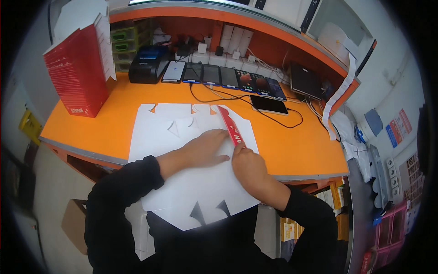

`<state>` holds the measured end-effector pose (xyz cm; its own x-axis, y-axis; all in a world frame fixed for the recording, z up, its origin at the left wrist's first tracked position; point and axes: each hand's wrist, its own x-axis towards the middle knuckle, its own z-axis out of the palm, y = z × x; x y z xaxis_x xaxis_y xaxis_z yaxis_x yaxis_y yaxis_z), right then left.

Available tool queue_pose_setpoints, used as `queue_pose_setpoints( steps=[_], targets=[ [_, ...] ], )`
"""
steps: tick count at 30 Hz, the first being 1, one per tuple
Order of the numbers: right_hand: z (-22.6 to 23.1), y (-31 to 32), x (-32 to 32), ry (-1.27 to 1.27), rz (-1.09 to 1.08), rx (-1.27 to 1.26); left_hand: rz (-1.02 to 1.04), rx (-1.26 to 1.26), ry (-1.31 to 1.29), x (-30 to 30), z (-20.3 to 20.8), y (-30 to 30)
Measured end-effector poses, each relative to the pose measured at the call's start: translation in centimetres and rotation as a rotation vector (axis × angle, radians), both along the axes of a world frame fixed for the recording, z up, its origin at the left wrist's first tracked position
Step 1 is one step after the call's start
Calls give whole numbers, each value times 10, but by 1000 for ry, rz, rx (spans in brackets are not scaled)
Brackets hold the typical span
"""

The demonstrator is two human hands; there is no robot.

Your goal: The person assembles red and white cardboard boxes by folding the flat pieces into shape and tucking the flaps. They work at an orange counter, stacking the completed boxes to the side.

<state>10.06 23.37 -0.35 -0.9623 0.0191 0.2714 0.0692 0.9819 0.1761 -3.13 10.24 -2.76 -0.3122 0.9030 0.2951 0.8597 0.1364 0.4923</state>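
From where I stand, a large sheet of smooth white cardboard [191, 182] lies under the person's fingers, its near end jutting past the table [301, 146] edge over the lap. The sheet has angled corners; two thin curved slits lie just beyond the left fingers, and two dark, horn-shaped openings show at the near end. One glossy red strip [232, 125] with white lettering is folded over along the right side.

The fingers of the left hand [200, 148] are spread flat on the card, holding nothing, their tips just left of the strip. The right hand [252, 166] has its fingers clenched, the thumb against the strip's lower end; whether they pinch it, I can't tell.

Beyond the fingers, seven flat smartphones [229, 77] make one row along the back, and an eighth, a dark-screened phone [269, 104], lies nearer, ahead of the right fingers, with thin black cable [299, 121] looping around it. Ahead and left of the left fingers stand one upright bundle of red cardboard [77, 73], its layered edges ridged, and one boxy black printer [145, 68].
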Motion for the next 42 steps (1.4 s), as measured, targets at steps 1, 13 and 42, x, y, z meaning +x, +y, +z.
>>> queue_pose_setpoints(
  steps=[1, 13, 42],
  targets=[
    [-3, -5, 3, -13, 19, 14, 6, -22, -18, -2, -2, 1],
    [73, 34, -57, -157, 150, -1163, -46, 77, 125, -7, -6, -5],
    [4, 29, -23, 80, 216, -1902, -21, 108, 102, -4, -1, -1]
  ],
)
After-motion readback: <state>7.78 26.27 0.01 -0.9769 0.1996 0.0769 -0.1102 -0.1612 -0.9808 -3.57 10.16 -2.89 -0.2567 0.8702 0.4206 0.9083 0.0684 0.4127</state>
